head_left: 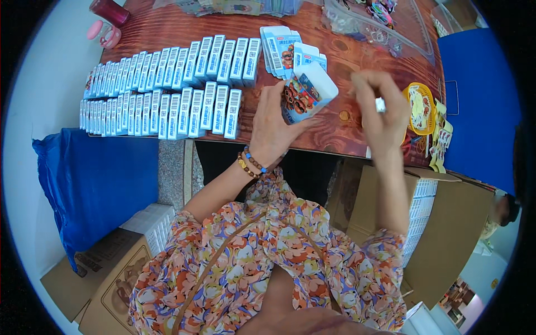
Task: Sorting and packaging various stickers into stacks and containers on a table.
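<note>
My left hand (pixel 272 120) is closed round a small light-blue carton (pixel 304 96) with a colourful cartoon print. The carton is tilted above the table's front part, with a pale flap at its upper right. To its right, my right hand (pixel 382 109) is raised with curled fingers, partly smeared by motion. A small white bit (pixel 380 105) shows at those fingers, too little of it to name. Just beyond the held carton lie flattened light-blue cartons (pixel 281 50) of the same kind, overlapping in a stack.
Two long rows of upright light-blue cartons (pixel 204 111) fill the table's left part. At right stands a yellow basket (pixel 421 109) beside a strip of small packets (pixel 441 139). A clear plastic bin (pixel 357 33) is at the back. Cardboard boxes (pixel 446 223) stand below the table edge.
</note>
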Demonstrator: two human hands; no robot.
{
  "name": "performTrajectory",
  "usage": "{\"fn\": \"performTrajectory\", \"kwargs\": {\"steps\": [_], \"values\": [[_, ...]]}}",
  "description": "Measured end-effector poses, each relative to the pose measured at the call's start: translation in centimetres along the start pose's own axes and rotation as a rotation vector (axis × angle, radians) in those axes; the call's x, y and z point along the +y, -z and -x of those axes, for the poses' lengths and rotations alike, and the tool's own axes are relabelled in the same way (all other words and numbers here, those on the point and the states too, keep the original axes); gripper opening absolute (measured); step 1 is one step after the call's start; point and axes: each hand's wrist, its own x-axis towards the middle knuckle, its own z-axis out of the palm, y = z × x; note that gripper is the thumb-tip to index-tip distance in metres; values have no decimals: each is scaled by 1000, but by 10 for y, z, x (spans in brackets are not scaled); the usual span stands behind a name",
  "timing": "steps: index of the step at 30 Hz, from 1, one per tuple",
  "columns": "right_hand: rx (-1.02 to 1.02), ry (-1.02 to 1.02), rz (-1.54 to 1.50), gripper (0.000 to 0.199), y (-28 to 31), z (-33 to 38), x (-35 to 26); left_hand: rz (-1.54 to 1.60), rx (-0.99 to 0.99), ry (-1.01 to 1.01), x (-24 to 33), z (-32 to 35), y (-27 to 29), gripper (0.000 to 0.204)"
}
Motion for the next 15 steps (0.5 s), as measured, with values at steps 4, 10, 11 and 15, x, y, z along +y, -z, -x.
{"fn": "performTrajectory", "kwargs": {"steps": [4,10,11,15], "values": [[211,273,228,31,-44,40,14,-3,57,-28,7,-6,-9,80],[246,98,72,45,-71,60,20,-45,78,-82,11,-2,-15,75],[249,96,71,45,-71,62,21,-40,76,-70,11,-2,-15,77],[265,262,92,46,-65,64,27,7,107,-183,8,1,-15,82]]}}
